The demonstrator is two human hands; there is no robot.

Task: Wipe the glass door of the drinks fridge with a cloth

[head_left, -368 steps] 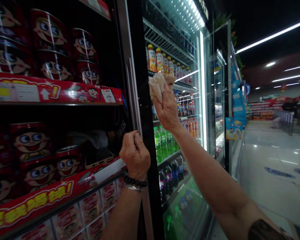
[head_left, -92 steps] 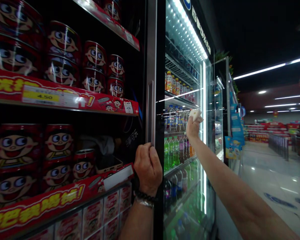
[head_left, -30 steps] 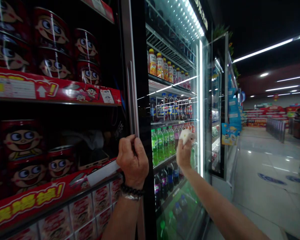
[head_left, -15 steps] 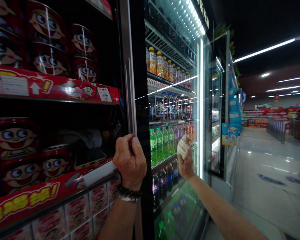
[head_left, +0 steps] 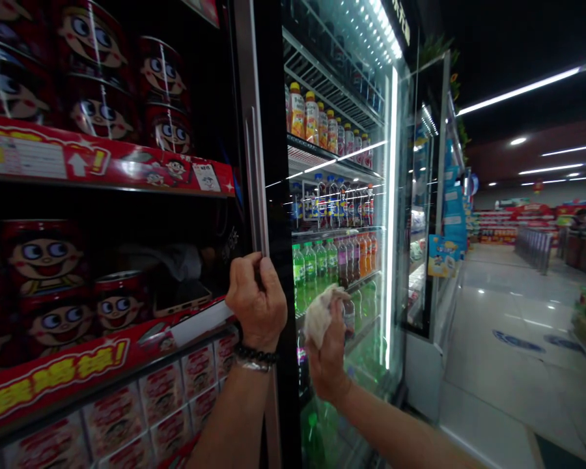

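The left hand [head_left: 256, 299] is wrapped tight around the lower end of the metal door handle [head_left: 254, 189], a long vertical bar on the dark frame of the glass cooler door [head_left: 322, 195]. Its fingers curl round the bar from the left, and a dark bead bracelet [head_left: 256, 355] sits on the wrist just below.

The right hand [head_left: 328, 355] is closed on a crumpled pale cloth [head_left: 320, 312], which bulges out above the fingers and is pressed flat against the glass of the door. The cloth lies just to the right of the left hand, at about the same height, with only the black door frame between them. The right forearm runs down and to the right, out of the bottom edge of the view.

Behind the glass by the cloth stands a row of green bottles [head_left: 312, 260], with orange-capped bottles [head_left: 305, 114] on a higher shelf and dark bottles between the two. A bright strip light [head_left: 390, 195] runs down the cooler's right side.

To the left of the handle, a red shelf [head_left: 102, 166] carries stacked tins with cartoon faces [head_left: 95, 85], and more tins sit on the shelf below. Off to the right a shiny tiled floor [head_left: 508, 339] stretches away down the aisle
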